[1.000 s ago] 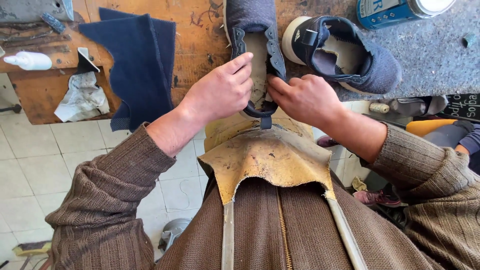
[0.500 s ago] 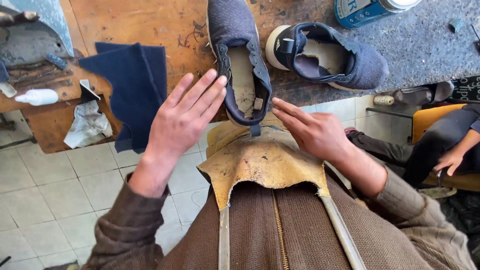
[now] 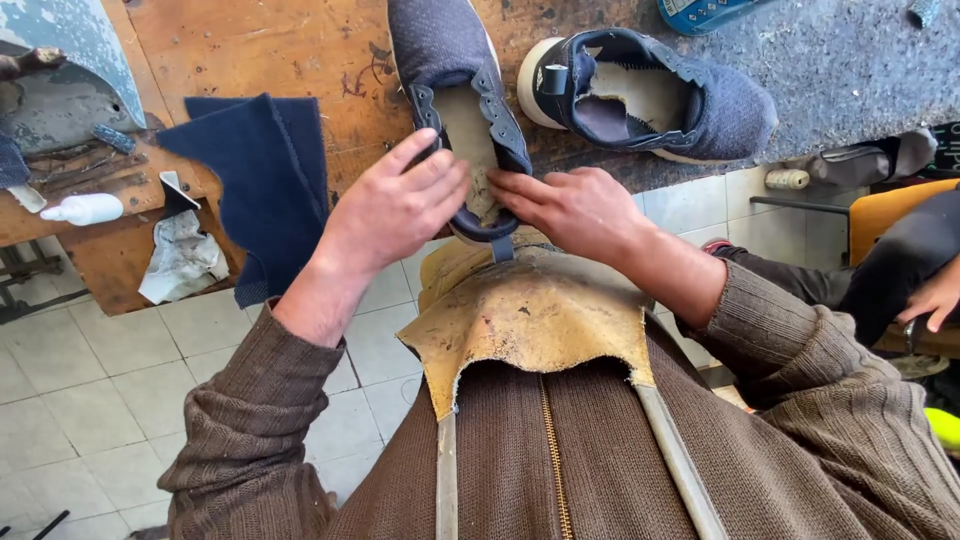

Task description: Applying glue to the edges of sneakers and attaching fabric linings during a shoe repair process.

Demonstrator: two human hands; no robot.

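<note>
Closing back in, our left hand [image 3: 400,205] and right hand [image 3: 570,205] now grip the blue shoe's [image 3: 455,90] heel again.

shoe toe: the near dark-blue shoe [image 3: 450,60] runs off the top edge, so its front end is out of sight.
shoe heel: the left hand [image 3: 395,205] and right hand [image 3: 570,205] cover both sides of the heel; how firm each grip is cannot be told.
fingertips: the right hand's fingertips [image 3: 500,185] reach into the shoe opening; what they touch inside is hidden.
blue tin: the tin [image 3: 700,12] is cut off by the top edge.
worktop: the wooden worktop [image 3: 250,50] continues beyond the top edge.
other person: a hand [image 3: 935,300] at the right edge, the rest cut off.
yellow-green thing: [image 3: 945,425] too little shows to identify.
</note>
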